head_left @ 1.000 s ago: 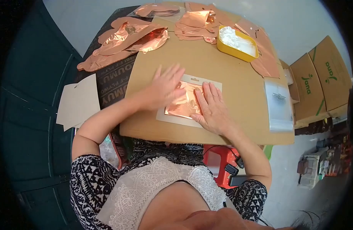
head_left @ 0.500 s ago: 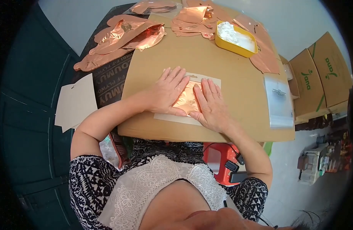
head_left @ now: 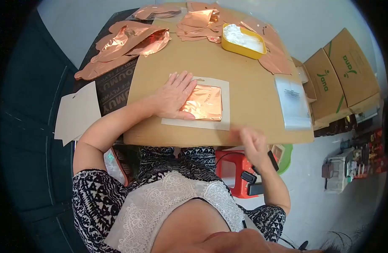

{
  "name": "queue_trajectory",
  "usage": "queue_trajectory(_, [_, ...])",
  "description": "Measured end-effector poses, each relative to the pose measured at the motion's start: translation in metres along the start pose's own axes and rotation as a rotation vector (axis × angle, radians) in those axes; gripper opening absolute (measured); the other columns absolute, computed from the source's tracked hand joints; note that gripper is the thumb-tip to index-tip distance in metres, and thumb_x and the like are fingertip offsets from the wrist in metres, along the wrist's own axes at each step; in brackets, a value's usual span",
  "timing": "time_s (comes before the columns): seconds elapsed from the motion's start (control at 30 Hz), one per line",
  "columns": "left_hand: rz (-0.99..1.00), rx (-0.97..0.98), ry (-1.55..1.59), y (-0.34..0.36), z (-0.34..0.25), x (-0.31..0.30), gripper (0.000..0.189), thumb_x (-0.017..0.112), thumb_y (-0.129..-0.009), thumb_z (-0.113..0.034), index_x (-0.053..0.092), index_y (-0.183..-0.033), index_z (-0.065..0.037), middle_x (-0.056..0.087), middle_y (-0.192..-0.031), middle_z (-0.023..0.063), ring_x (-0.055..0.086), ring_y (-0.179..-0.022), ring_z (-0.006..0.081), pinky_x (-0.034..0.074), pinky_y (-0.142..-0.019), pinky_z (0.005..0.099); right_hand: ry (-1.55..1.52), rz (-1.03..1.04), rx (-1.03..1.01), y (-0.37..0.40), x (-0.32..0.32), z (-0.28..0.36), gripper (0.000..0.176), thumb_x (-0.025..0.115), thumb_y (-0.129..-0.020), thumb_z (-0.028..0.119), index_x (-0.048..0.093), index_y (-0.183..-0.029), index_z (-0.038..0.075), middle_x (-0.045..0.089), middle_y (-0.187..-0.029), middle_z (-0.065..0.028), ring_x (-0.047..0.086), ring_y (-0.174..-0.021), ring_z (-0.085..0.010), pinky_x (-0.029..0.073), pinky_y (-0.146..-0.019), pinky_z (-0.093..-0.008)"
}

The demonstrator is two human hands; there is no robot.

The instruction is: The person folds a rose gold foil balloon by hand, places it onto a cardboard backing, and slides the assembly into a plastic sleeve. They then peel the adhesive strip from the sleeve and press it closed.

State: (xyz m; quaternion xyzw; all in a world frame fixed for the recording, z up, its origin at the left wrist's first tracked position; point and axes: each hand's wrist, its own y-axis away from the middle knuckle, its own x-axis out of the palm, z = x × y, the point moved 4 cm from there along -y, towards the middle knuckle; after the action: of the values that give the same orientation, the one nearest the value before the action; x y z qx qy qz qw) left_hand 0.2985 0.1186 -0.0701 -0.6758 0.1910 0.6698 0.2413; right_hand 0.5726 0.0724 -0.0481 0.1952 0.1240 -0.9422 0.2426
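My left hand (head_left: 176,96) lies flat with its fingers stretched out, pressing on the left part of a folded copper-coloured foil piece (head_left: 208,103). Under the foil is a pale card (head_left: 226,92) with a hanging slot at its far edge. This card rests on the brown cardboard sheet covering the table. Off to the right, my right hand (head_left: 252,143) is above the table's near edge, apart from the foil and the card. Its fingers look curled but are smeared by motion, so whether they hold anything cannot be made out.
Copper foil shapes (head_left: 114,50) lie at the far left, with more foil (head_left: 202,21) along the back. A yellow tub (head_left: 244,51) holds white material. Clear plastic bags (head_left: 294,101) sit at the right, pale cards (head_left: 78,114) at the left. Cardboard boxes (head_left: 350,71) stand beyond the table.
My right hand has lifted off the foil and moved toward me and to the right, uncovering the foil's right side. My left hand stays on the foil. The whole view has shifted slightly.
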Motion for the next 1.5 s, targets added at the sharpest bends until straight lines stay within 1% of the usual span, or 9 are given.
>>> queue_trajectory(0.03, [-0.022, 0.008, 0.0, 0.0, 0.0, 0.002, 0.109, 0.042, -0.08, -0.076, 0.021, -0.14, 0.014, 0.02, -0.145, 0.0372, 0.016, -0.138, 0.0492, 0.013, -0.112, 0.0579, -0.282, 0.06, 0.159, 0.013, 0.013, -0.007, 0.029, 0.047, -0.097, 0.017, 0.066, -0.089, -0.003, 0.065, -0.07, -0.0055, 0.059, -0.061, -0.0125, 0.048, -0.06, -0.0268])
queue_trajectory(0.13, [-0.05, 0.023, 0.005, -0.002, 0.002, 0.011, 0.109, 0.043, -0.08, -0.075, 0.023, -0.139, 0.014, 0.022, -0.143, 0.0379, 0.018, -0.137, 0.0499, 0.014, -0.111, 0.0586, -0.309, 0.416, 0.318, 0.027, 0.045, -0.026, 0.032, 0.047, -0.099, 0.021, 0.067, -0.092, -0.002, 0.065, -0.069, -0.0034, 0.056, -0.061, -0.0077, 0.046, -0.058, -0.0217])
queue_trajectory(0.27, [-0.035, 0.025, 0.033, 0.005, -0.026, 0.007, 0.109, 0.045, -0.079, -0.074, 0.023, -0.139, 0.015, 0.022, -0.143, 0.0385, 0.018, -0.136, 0.051, 0.013, -0.111, 0.0582, -0.499, 0.488, 0.405, 0.04, 0.081, -0.054, 0.034, 0.05, -0.099, 0.028, 0.065, -0.107, -0.001, 0.069, -0.084, -0.0052, 0.057, -0.068, -0.0074, 0.048, -0.063, -0.0224])
queue_trajectory(0.4, [-0.024, 0.039, 0.046, 0.011, -0.056, 0.008, 0.109, 0.047, -0.08, -0.072, 0.022, -0.139, 0.016, 0.021, -0.142, 0.0398, 0.016, -0.136, 0.0525, 0.013, -0.111, 0.0585, -0.781, 0.336, 0.261, 0.045, 0.096, -0.06, 0.038, 0.051, -0.099, 0.026, 0.056, -0.122, -0.004, 0.068, -0.105, -0.0125, 0.059, -0.077, -0.01, 0.049, -0.069, -0.0231])
queue_trajectory(0.63, [-0.024, 0.022, 0.1, 0.012, -0.09, 0.003, 0.109, 0.049, -0.079, -0.071, 0.024, -0.137, 0.019, 0.021, -0.141, 0.0413, 0.016, -0.136, 0.0533, 0.012, -0.112, 0.0569, -1.217, -0.056, 0.237, 0.049, 0.109, -0.054, 0.034, 0.057, -0.095, 0.029, 0.055, -0.113, 0.001, 0.066, -0.092, -0.0114, 0.063, -0.075, -0.0167, 0.051, -0.067, -0.0285])
queue_trajectory(1.17, [0.011, 0.034, 0.079, 0.012, -0.094, -0.004, 0.109, 0.048, -0.08, -0.071, 0.024, -0.136, 0.019, 0.021, -0.141, 0.0418, 0.018, -0.136, 0.0525, 0.015, -0.111, 0.0554, -1.231, -0.259, 0.375, 0.044, 0.115, -0.053, 0.03, 0.053, -0.097, 0.03, 0.052, -0.116, 0.006, 0.062, -0.094, -0.0053, 0.062, -0.069, -0.0131, 0.05, -0.054, -0.0239])
queue_trajectory(1.27, [0.07, 0.014, 0.275, -0.005, -0.089, -0.029, 0.1, 0.049, -0.084, -0.064, 0.026, -0.137, 0.017, 0.023, -0.143, 0.0384, 0.019, -0.137, 0.0487, 0.018, -0.112, 0.0512, -1.208, -0.247, 0.366, 0.048, 0.104, -0.052, 0.035, 0.053, -0.097, 0.032, 0.051, -0.12, 0.006, 0.063, -0.094, -0.0054, 0.062, -0.069, -0.0137, 0.051, -0.056, -0.0247])
queue_trajectory(1.4, [-0.173, -0.083, 0.53, -0.041, -0.06, -0.043, 0.077, 0.047, -0.092, -0.048, 0.033, -0.136, 0.013, 0.031, -0.142, 0.0342, 0.028, -0.135, 0.0442, 0.022, -0.114, 0.0433, -1.026, -0.305, 0.286, 0.054, 0.057, -0.045, 0.047, 0.049, -0.098, 0.039, 0.046, -0.131, 0.005, 0.062, -0.098, -0.0051, 0.061, -0.075, -0.0139, 0.05, -0.061, -0.0271])
queue_trajectory(1.5, [-0.209, -0.106, 0.606, -0.081, -0.049, -0.039, 0.069, 0.046, -0.093, -0.044, 0.039, -0.132, 0.013, 0.037, -0.138, 0.0342, 0.031, -0.133, 0.044, 0.025, -0.112, 0.0442, -1.048, -0.529, 0.209, 0.059, 0.009, -0.036, 0.049, 0.055, -0.095, 0.036, 0.043, -0.133, 0.008, 0.062, -0.097, -0.0057, 0.059, -0.071, -0.0136, 0.047, -0.057, -0.0271])
